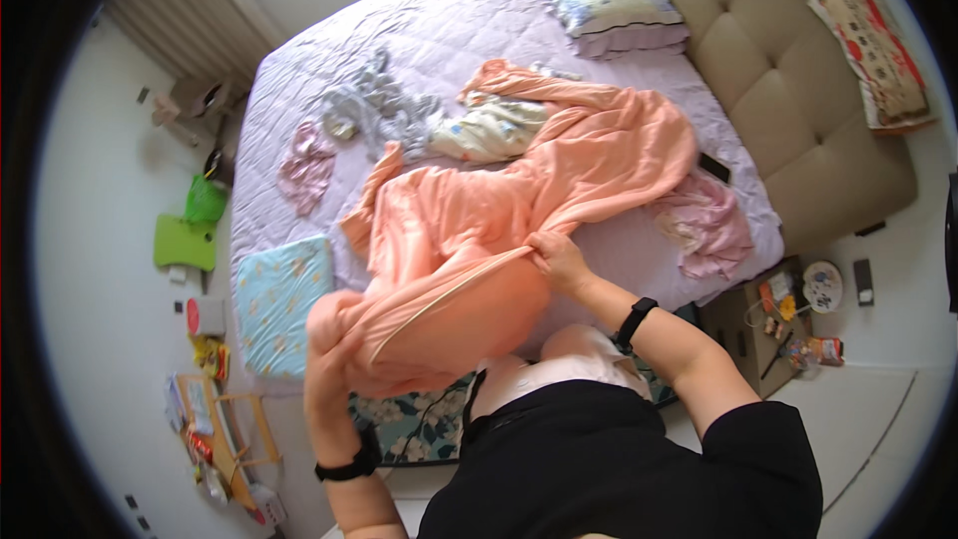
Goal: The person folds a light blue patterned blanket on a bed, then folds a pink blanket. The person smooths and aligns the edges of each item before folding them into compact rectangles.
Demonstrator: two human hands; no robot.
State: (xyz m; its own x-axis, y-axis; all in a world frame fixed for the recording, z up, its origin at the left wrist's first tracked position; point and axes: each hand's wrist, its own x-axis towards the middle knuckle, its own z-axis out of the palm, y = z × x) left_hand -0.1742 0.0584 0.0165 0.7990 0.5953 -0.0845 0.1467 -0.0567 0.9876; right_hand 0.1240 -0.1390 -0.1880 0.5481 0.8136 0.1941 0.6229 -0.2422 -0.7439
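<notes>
A large peach bedding cloth (pixel 459 205) lies bunched across the near half of the bed, its near part lifted off the mattress and drawn toward my body. A thin pale strip runs along the raised edge. My right hand (pixel 559 260) pinches that edge near its right end. At the lower left, my left hand (pixel 334 344) grips a gathered corner, and folds hide some of its fingers. Beyond the cloth, a cream patterned cloth (pixel 489 132) is partly covered by it. Grey crumpled fabric (pixel 384 100) lies to the left of that.
The bed (pixel 329 25) has a lilac quilted sheet, a pillow (pixel 609 0) and a tufted headboard (pixel 758 60). Pink garments (pixel 709 225) (pixel 306 168) lie on both sides. A blue patterned pad (pixel 284 304) rests at the left edge. A cluttered bedside table (pixel 743 339) stands right.
</notes>
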